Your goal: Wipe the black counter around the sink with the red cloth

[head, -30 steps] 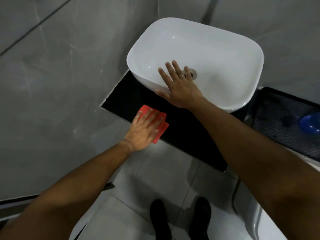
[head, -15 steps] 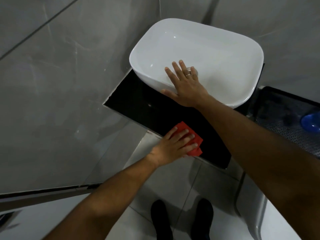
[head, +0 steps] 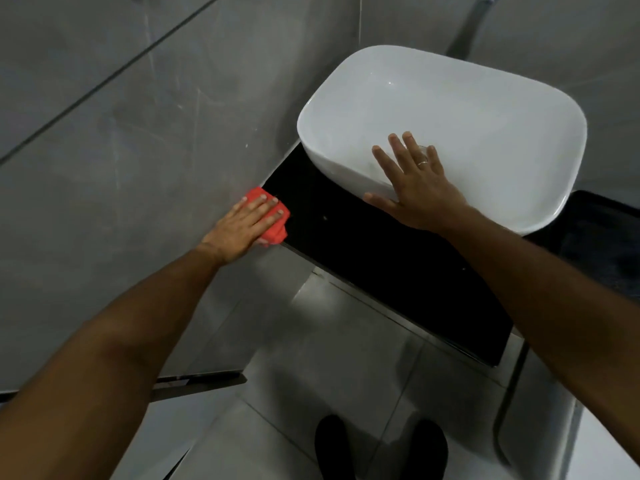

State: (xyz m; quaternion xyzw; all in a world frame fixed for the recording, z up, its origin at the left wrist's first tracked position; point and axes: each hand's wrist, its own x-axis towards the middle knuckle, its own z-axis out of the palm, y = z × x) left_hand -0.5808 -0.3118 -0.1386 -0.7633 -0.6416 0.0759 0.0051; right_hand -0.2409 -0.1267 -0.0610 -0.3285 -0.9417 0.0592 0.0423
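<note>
A black counter (head: 363, 251) runs in front of a white basin sink (head: 467, 109). My left hand (head: 242, 226) lies flat on the folded red cloth (head: 275, 232), pressing it onto the counter's left end where it meets the grey wall. My right hand (head: 415, 188) rests with spread fingers on the sink's front rim, holding nothing; a ring shows on one finger. Most of the cloth is hidden under my left hand.
A grey tiled wall (head: 121, 150) borders the counter on the left. A dark mat or tray (head: 599, 237) lies to the right of the sink. Pale floor tiles (head: 346, 358) and my two black shoes (head: 381, 448) are below the counter's front edge.
My left hand slid the red cloth from the counter's front edge back to the left end by the wall. My right hand stayed on the sink rim.
</note>
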